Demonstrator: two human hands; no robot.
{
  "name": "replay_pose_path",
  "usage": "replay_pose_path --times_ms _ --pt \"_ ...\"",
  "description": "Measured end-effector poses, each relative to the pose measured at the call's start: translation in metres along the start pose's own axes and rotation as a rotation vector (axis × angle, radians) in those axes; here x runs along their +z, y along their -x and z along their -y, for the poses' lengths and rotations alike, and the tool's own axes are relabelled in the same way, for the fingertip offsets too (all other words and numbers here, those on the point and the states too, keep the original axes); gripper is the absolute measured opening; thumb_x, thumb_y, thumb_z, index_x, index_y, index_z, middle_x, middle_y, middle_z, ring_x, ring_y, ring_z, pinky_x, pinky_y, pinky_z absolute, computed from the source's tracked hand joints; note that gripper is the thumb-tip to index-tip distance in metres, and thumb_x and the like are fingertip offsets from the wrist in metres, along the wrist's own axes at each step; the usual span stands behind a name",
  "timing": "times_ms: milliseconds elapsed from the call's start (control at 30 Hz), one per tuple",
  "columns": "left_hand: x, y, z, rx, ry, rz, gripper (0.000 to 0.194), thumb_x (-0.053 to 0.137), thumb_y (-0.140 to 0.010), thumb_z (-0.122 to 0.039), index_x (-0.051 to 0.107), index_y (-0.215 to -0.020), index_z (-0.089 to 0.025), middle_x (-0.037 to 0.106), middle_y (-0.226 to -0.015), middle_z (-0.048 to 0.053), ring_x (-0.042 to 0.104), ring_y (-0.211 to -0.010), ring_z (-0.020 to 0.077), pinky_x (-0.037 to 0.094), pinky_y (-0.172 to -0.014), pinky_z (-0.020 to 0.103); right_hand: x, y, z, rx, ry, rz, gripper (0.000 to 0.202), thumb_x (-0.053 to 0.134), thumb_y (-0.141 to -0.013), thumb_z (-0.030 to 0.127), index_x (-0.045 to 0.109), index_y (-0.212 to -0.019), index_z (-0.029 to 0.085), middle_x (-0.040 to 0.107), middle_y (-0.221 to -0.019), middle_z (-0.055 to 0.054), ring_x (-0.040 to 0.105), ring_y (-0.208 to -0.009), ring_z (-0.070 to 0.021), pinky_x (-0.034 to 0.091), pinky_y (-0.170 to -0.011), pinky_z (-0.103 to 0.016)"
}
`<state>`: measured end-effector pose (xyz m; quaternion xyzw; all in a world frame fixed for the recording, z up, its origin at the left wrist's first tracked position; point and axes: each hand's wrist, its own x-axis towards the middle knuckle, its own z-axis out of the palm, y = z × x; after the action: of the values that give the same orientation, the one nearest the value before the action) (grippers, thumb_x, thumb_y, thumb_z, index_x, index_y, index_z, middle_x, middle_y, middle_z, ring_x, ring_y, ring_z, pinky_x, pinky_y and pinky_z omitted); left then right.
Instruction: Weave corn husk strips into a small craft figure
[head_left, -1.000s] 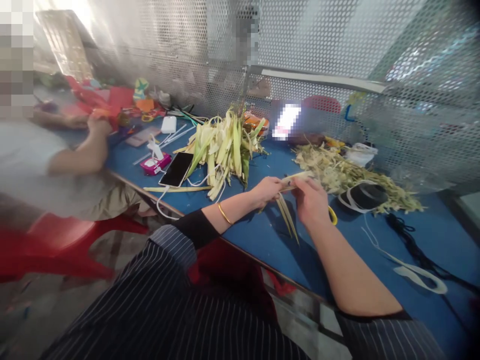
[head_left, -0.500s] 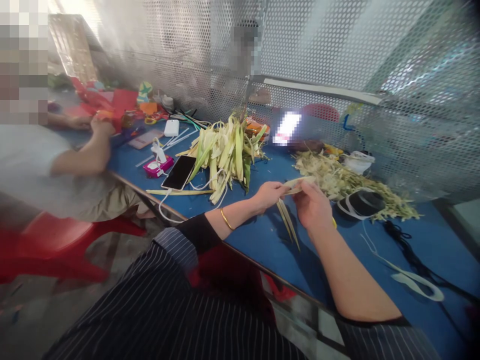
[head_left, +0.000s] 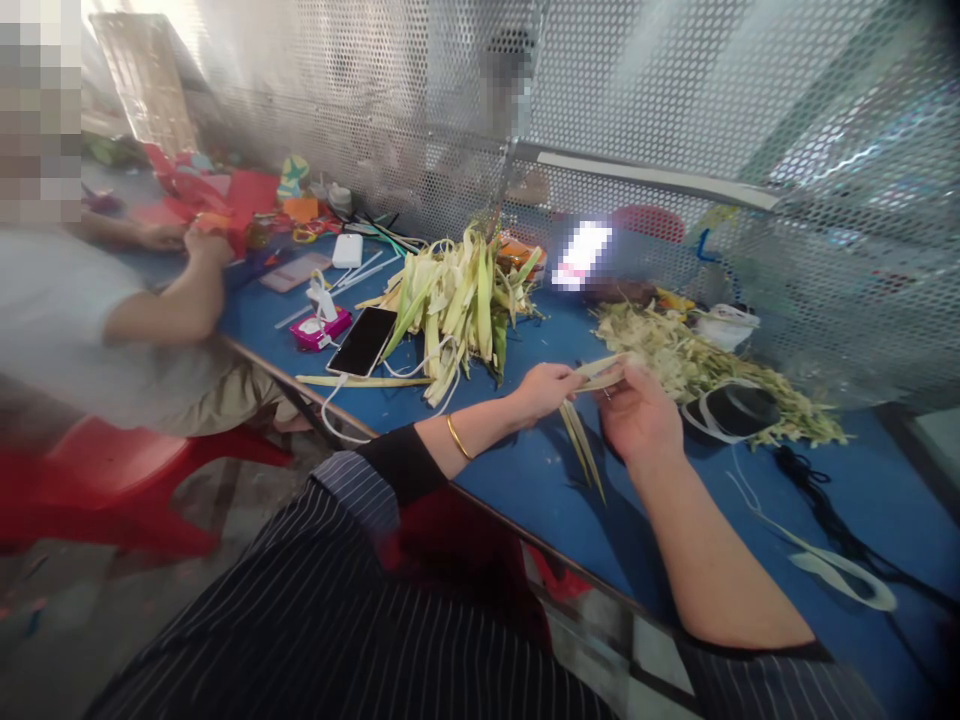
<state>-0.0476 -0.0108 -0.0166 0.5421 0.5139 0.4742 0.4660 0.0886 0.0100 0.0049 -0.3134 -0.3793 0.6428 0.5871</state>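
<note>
Pale strips of dried plant leaf [head_left: 600, 373] stretch between my two hands above the blue table [head_left: 517, 500]. My left hand [head_left: 549, 390] is closed on one end, thumb and fingers pinched together. Loose tails of the leaf [head_left: 581, 445] hang below that hand toward the tabletop. At the other end my right hand [head_left: 643, 415] grips the strip between thumb and fingers; part of its grip is hidden. A bundle of long green and cream leaves [head_left: 465, 300] lies beyond my left hand. Behind my right hand is a heap of shredded plant fibre [head_left: 667, 350].
A dark phone [head_left: 362, 342] with a white cable and a pink packet [head_left: 320, 328] lie at left. Near my right arm are a black roll [head_left: 733, 408], black cord [head_left: 817, 500] and a pale strip loop [head_left: 847, 578]. Another person's arm [head_left: 176, 285] works beside red material.
The view has shifted slightly. My right hand has turned a little and drawn slightly away from my left, so more of the strip shows between them. Both hands keep their hold.
</note>
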Motion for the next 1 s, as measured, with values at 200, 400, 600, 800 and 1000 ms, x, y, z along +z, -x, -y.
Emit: replay_pose_path --times_ms 200,400,600,800,1000 --pt "0.0 0.0 0.002 -0.065 0.054 -0.034 0.032 0.055 -0.083 -0.043 0.056 -0.065 -0.017 0.049 -0.056 -0.004 0.036 -0.046 0.008 0.027 -0.046 0.023 -0.003 -0.002 0.013 -0.054 -0.003 -0.037 0.021 0.072 -0.066 0.022 0.066 -0.087 0.023 0.06 -0.073 0.004 0.057 -0.065 -0.0092 0.048 -0.064 -0.025" --pt "0.0 0.003 -0.005 -0.063 0.124 -0.188 0.031 0.054 -0.085 -0.041 0.057 -0.068 -0.016 0.05 -0.056 -0.004 0.036 -0.046 0.0069 0.028 -0.046 0.021 -0.005 -0.005 0.005 -0.104 0.191 -0.217 0.022 0.074 -0.067 0.035 0.069 -0.086 0.024 0.066 -0.082 0.002 0.06 -0.072 -0.0112 0.046 -0.058 -0.022" --pt "0.004 0.003 -0.002 -0.082 0.156 -0.192 0.021 0.053 -0.085 -0.032 0.058 -0.072 -0.016 0.057 -0.061 -0.002 0.048 -0.046 0.0076 0.036 -0.045 0.02 0.01 0.013 -0.018 -0.135 0.529 -0.096 0.017 0.078 -0.061 0.031 0.071 -0.071 0.019 0.065 -0.066 0.002 0.055 -0.061 -0.0108 0.042 -0.058 -0.024" --pt "0.005 0.006 -0.004 -0.109 0.244 -0.145 0.019 0.058 -0.083 -0.032 0.057 -0.073 -0.016 0.053 -0.052 -0.003 0.05 -0.044 0.0093 0.039 -0.042 0.02 0.006 0.012 -0.023 -0.169 0.449 -0.125 0.012 0.074 -0.065 0.027 0.066 -0.065 0.018 0.06 -0.059 0.004 0.051 -0.058 -0.0104 0.041 -0.061 -0.026" --pt "0.002 0.006 -0.012 -0.139 0.433 -0.117 0.026 0.062 -0.082 -0.028 0.051 -0.062 -0.015 0.052 -0.051 -0.003 0.047 -0.043 0.0052 0.037 -0.044 0.017 0.003 0.011 -0.02 -0.37 0.612 -0.042 0.014 0.064 -0.078 0.029 0.062 -0.069 0.02 0.059 -0.064 0.004 0.051 -0.064 -0.0111 0.042 -0.068 -0.026"
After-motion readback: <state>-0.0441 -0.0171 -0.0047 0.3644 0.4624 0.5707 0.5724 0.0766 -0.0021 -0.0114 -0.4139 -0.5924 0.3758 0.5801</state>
